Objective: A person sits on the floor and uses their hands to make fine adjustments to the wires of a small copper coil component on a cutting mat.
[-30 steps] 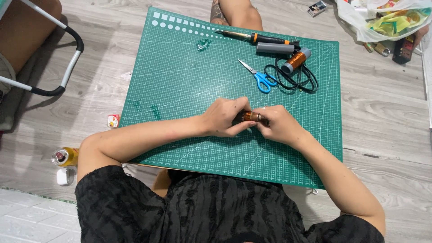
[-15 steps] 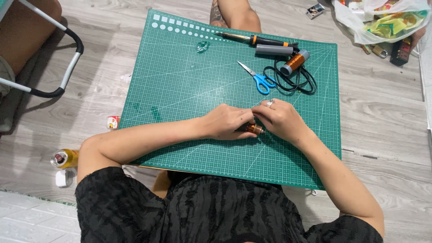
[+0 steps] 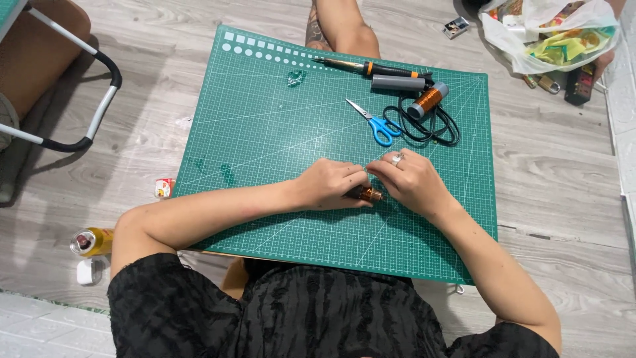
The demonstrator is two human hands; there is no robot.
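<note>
Where the two hands meet on the green mat [image 3: 265, 119], a small coil [image 3: 368, 194] of copper wire sits between them, near the middle of the mat's near half. The left hand [image 3: 330, 185] is curled around the coil's dark left end, fingers closed on it and knuckles up. The right hand [image 3: 411, 182], with a ring on one finger, rests just right of the coil with its fingers bent toward the copper end; whether it grips the coil or only touches it cannot be told, since the fingertips are hidden.

On the far right part of the mat lie blue-handled scissors [image 3: 377, 122], and just right of them a copper spool [image 3: 428, 99] resting on a loop of black cable [image 3: 437, 129]. A soldering iron [image 3: 361, 66] lies along the far edge, with a grey cylinder [image 3: 397, 82] just near of it.

Off the mat, on the wooden floor, a yellow can [image 3: 93, 241] lies at the near left, and a plastic bag [image 3: 550, 36] sits at the far right. A chair frame [image 3: 79, 86] stands at the far left.
</note>
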